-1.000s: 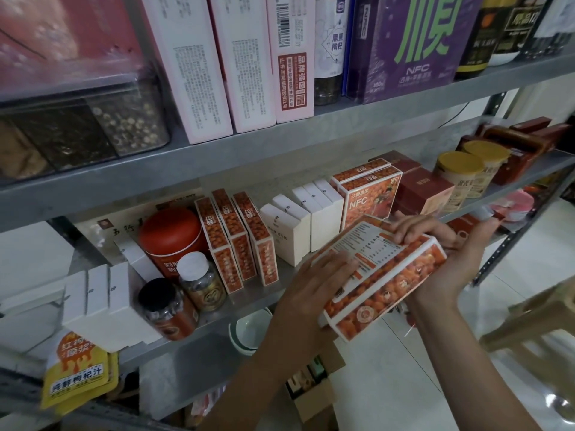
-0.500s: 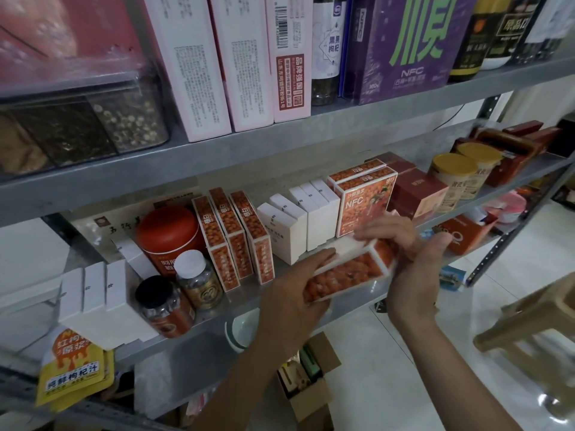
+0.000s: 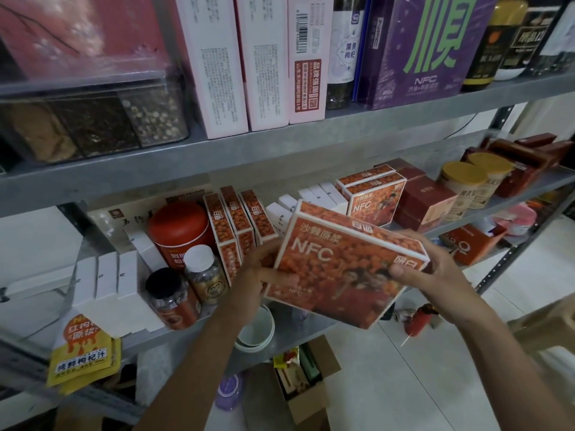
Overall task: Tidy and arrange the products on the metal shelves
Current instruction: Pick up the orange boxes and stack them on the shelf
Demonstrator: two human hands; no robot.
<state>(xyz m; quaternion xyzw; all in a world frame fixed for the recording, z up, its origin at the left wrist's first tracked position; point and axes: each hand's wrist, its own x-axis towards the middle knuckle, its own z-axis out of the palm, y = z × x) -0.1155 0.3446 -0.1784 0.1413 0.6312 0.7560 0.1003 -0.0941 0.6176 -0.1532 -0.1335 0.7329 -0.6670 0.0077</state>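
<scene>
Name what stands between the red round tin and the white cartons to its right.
Head view: three slim orange berry-print boxes stand between the red round tin and the white cartons.

Orange NFC box (image 3: 345, 269) tilted, front face up, before metal shelf (image 3: 193, 163).

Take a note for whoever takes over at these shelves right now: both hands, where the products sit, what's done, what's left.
Left hand and right hand each grip an end of the orange NFC box, tilted, off the middle shelf.
Two matching NFC boxes stand on the shelf behind it, white boxes to their left.
Done: those stand in rows.
Left: shelve the held box, probably beside its matches.
</scene>
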